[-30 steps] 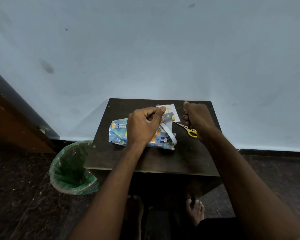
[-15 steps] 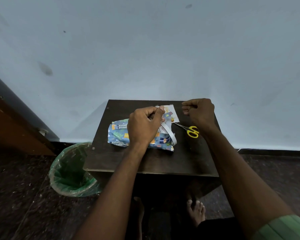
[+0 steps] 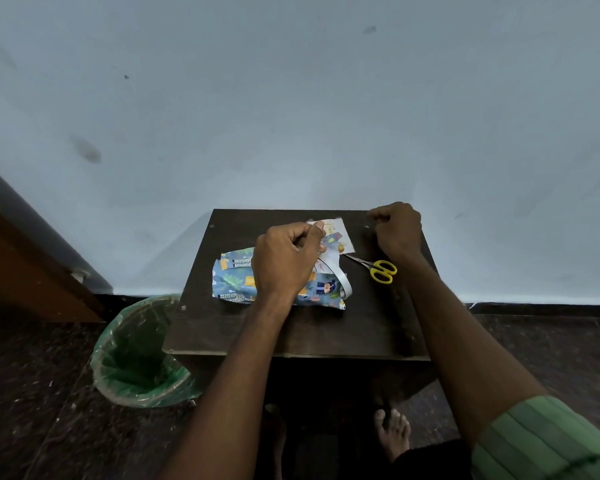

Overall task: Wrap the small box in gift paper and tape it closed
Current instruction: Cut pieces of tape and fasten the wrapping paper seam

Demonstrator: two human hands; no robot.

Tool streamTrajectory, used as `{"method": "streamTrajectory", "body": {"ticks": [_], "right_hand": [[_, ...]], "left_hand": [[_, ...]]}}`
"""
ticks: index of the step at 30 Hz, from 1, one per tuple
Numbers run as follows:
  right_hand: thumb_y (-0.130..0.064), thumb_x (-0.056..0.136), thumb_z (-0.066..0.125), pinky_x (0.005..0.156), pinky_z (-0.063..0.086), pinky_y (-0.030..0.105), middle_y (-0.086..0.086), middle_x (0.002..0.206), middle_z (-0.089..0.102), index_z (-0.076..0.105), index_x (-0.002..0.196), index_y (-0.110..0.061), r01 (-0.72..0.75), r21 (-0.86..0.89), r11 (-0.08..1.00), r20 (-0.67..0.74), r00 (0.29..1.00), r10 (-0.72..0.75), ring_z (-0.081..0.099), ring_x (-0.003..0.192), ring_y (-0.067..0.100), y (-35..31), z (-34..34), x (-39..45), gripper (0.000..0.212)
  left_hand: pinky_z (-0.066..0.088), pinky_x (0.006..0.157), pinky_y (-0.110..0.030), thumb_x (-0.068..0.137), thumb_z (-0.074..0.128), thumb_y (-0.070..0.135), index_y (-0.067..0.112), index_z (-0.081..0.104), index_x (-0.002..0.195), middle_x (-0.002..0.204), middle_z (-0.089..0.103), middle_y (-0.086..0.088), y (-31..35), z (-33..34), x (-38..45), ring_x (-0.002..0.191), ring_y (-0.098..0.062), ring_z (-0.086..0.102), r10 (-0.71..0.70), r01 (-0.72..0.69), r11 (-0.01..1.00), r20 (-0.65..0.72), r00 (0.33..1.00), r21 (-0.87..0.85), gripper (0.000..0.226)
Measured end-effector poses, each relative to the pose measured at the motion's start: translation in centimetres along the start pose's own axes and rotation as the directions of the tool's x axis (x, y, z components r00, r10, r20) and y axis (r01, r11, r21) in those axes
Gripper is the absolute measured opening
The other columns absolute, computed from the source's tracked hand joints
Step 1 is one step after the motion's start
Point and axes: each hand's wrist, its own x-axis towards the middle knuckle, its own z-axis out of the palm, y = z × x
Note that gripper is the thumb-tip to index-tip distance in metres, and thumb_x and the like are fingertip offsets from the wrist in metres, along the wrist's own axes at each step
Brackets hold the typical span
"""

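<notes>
Fingers curl tight on both hands above a small dark table (image 3: pixel 291 337), where a gift-wrapping job lies half hidden.

From left: a bin lined with green plastic (image 3: pixel 137 355) stands on the floor beside the table; the blue printed gift paper (image 3: pixel 234 278) lies crumpled on the tabletop, and whether the small box sits under it cannot be told, since the left hand (image 3: pixel 284 259) covers its middle. That hand's fingers are closed on a white tape roll (image 3: pixel 340 278), mostly hidden beneath the palm. A white printed card (image 3: pixel 342 233) lies beyond it, then yellow-handled scissors (image 3: pixel 381 270). The right hand (image 3: pixel 397 228) is raised in a pinch; what it holds, if anything, is too fine to make out. A green sleeve (image 3: pixel 541 441) is cut off at the frame's corner.
</notes>
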Motion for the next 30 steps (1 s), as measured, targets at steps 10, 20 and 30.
{"method": "streamTrajectory", "body": {"ticks": [10, 20, 30], "right_hand": [[-0.005, 0.079, 0.071, 0.086, 0.059, 0.034, -0.009, 0.082, 0.077, 0.080, 0.080, -0.028, -0.062, 0.070, 0.996, -0.001, 0.998, 0.062, 0.073, 0.089, 0.015, 0.4, -2.6, -0.5, 0.025], [0.007, 0.083, 0.072, 0.071, 0.061, 0.034, -0.001, 0.095, 0.079, 0.078, 0.109, -0.014, 0.077, 0.423, 0.903, 0.268, 0.941, -0.205, 0.074, 0.078, 0.015, -5.0, -3.2, -8.7, 0.034], [-0.005, 0.089, 0.079, 0.075, 0.062, 0.040, -0.005, 0.102, 0.080, 0.080, 0.110, -0.017, 0.185, 0.488, 0.853, 0.244, 0.910, -0.336, 0.070, 0.076, 0.024, -5.1, -1.3, -8.2, 0.024]], "left_hand": [[0.062, 0.068, -0.041, 0.101, 0.067, 0.049, 0.028, 0.083, 0.085, 0.071, 0.076, 0.022, 0.2, -0.1, 0.0, 0.070, 0.002, 0.072, -0.001, 0.001, 1.000, 0.025, 1.000, 0.006, 0.031], [0.062, 0.092, -0.039, 0.095, 0.068, -0.001, 0.018, 0.078, 0.122, 0.094, 0.083, -0.002, 0.7, -2.3, 0.1, 0.098, -0.021, 0.079, 0.000, 0.100, 0.917, 0.250, 0.968, -0.387, 0.035], [0.057, 0.105, -0.035, 0.096, 0.066, -0.010, 0.011, 0.070, 0.136, 0.104, 0.082, -0.012, 0.6, -3.4, 0.0, 0.116, -0.021, 0.075, 0.012, 0.134, 0.850, 0.273, 0.962, -0.509, 0.045]]}}
